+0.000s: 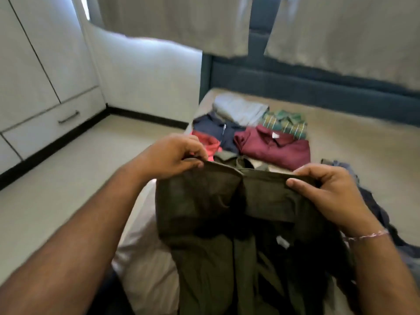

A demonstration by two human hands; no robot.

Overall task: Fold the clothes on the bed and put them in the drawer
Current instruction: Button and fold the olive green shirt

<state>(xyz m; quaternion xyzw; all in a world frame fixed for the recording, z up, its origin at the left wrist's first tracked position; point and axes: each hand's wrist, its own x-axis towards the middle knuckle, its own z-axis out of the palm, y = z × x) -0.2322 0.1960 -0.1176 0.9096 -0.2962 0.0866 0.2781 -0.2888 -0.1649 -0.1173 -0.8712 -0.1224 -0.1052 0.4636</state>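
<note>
Fingers (197, 153) of the left hand (175, 155): curled, thumb beneath, pinching the left end of the top hem of an olive-green garment (204, 212). Right hand (327, 189): fingers curled over the right end of the same hem, thumb pressing on the front; thread bracelet (368, 235) on the wrist.

Olive-green garment: held stretched between both hands above the near edge of the bed (352, 137), its lower part hanging loosely toward the camera; small white label visible on its dark inner folds.

Folded items, grouped along the left edge of the bed, beyond the hands:
- grey piece (241, 108), farthest, nearest the dark blue headboard (318, 80);
- green plaid shirt (286, 123), just right of the grey piece;
- maroon polo shirt (275, 146), in front of the plaid shirt, touching it;
- navy garment (218, 130), left of the maroon one;
- red piece (209, 144), partly hidden behind the left hand.

Dark unfolded clothes (372, 201): right of the right hand, near edge of the bed.

White wardrobe drawer (52, 123) with bar handle: across the floor at left, closed.

Pale cloths (181, 21): hanging across the top of the view.
</note>
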